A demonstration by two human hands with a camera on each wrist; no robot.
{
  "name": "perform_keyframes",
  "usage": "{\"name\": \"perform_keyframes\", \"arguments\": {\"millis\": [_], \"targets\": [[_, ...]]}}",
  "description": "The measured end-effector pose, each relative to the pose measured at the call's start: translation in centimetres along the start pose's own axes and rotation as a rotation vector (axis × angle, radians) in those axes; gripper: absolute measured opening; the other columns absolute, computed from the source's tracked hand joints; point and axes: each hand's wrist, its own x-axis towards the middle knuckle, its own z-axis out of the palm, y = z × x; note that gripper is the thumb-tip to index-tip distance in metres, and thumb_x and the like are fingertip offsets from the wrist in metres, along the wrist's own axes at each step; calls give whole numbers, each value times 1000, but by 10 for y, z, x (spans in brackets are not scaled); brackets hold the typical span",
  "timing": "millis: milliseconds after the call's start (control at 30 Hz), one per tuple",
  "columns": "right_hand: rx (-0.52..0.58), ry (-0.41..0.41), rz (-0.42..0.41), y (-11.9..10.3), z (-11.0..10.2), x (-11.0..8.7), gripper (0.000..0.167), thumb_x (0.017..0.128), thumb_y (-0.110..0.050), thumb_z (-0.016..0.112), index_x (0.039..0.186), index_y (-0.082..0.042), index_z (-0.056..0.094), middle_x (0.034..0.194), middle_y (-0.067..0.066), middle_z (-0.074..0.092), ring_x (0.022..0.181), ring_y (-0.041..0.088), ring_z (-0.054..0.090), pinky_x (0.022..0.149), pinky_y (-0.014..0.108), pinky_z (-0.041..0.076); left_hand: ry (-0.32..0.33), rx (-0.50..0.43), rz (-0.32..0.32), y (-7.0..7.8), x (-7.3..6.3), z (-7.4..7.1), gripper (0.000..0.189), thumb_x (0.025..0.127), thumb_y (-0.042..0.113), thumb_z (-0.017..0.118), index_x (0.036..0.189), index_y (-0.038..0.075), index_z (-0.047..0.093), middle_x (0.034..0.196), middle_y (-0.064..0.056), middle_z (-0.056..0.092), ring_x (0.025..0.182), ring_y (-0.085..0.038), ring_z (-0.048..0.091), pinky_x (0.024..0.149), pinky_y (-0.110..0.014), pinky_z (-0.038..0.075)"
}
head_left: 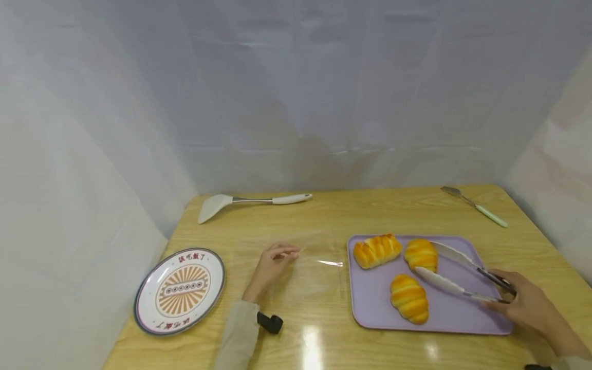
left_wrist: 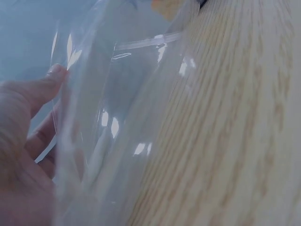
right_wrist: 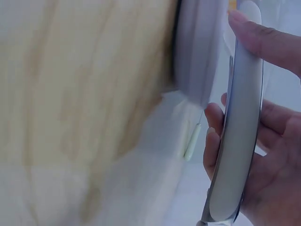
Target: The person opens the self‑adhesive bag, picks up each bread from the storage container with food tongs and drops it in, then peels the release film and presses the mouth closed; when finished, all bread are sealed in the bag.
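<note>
My left hand [head_left: 270, 267] pinches the edge of a clear plastic bag [left_wrist: 124, 94] between thumb and fingers; the bag lies across the middle of the table. On the right, my right hand [head_left: 532, 303] holds metal tongs [right_wrist: 237, 127] with pale tips, thumb on one arm and fingers around the other. The spread tips stand on either side of a croissant-shaped bread roll [head_left: 421, 253] on the lilac tray [head_left: 370, 308]. A second such roll [head_left: 409, 299] lies nearer the tray's front edge, and a ridged oblong bread [head_left: 376, 251] sits in its back left corner.
A white plate [head_left: 215, 280] with a printed pattern rests at the table's left. Along the back lie a white spatula [head_left: 291, 199] and, at the right, a small green-handled spreader [head_left: 491, 216]. White sheeting [head_left: 296, 103] hangs behind and at both sides.
</note>
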Motion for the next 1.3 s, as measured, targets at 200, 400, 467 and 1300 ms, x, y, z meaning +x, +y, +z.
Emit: {"name": "perform_keyframes", "arguments": {"millis": [200,400,467,1300], "targets": [[20,-28,64,-21,-4,2,79,71,-32,87,131,6,51,111,31,56,82,20,56,64,30,46,3,-2,4,0,-3,-1,20,93,17,67,109,8,74,117,-10,67,115,-28,58,99,-42,48],[77,-45,50,-64,3,8,82,74,-32,85,135,7,47,115,33,55,85,30,61,61,27,47,-2,-4,6,-1,-6,-2,20,93,16,67,110,8,74,117,-10,67,115,-28,58,98,-41,47],[95,-28,10,-80,9,10,80,72,-30,87,133,4,49,110,29,58,81,24,60,57,22,44,-2,-6,2,-1,-6,-3,20,92,16,67,110,8,74,117,-10,67,114,-28,58,98,-41,47],[-5,-191,-262,-213,84,78,78,65,-35,90,126,3,59,115,16,66,96,29,64,79,47,55,-13,12,60,16,0,-2,18,91,13,69,106,4,75,108,-12,68,103,-23,60,96,-34,50]]}}
